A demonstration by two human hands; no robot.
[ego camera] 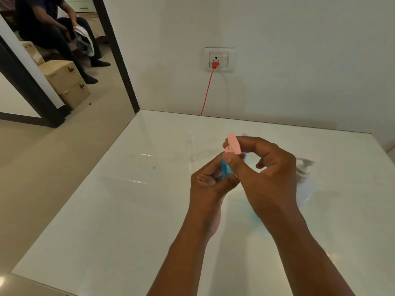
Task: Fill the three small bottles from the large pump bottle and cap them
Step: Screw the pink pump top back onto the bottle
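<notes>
**Pink cap at mouth of blue-filled bottle, both hands engaged**

Left hand (208,180) curls round a small bottle (226,169) showing blue liquid; it is lifted above the bench (128,210), tilted slightly. Left grip closed firmly on the bottle body, fingers wrapped.

Right hand (265,174) pinches the pink cap (233,144) between thumb and forefinger, right at the bottle's top. Cap touches the neck; whether seated or loose, cannot tell. Remaining right fingers curled, holding nothing else.

A clear small bottle (190,146) stands upright on the bench, beyond and left of the hands, well apart from them. A bit of purple (244,135) peeks out behind the right fingers; too hidden to identify.

Pump bottle (304,182) stands on the bench just right of the right hand, blurred, nozzle pointing right.

Background: wall socket (219,59) with red plug and cord (208,90) running down behind the bench. Doorway at left shows cardboard boxes (66,82) and a seated person (49,28).
</notes>
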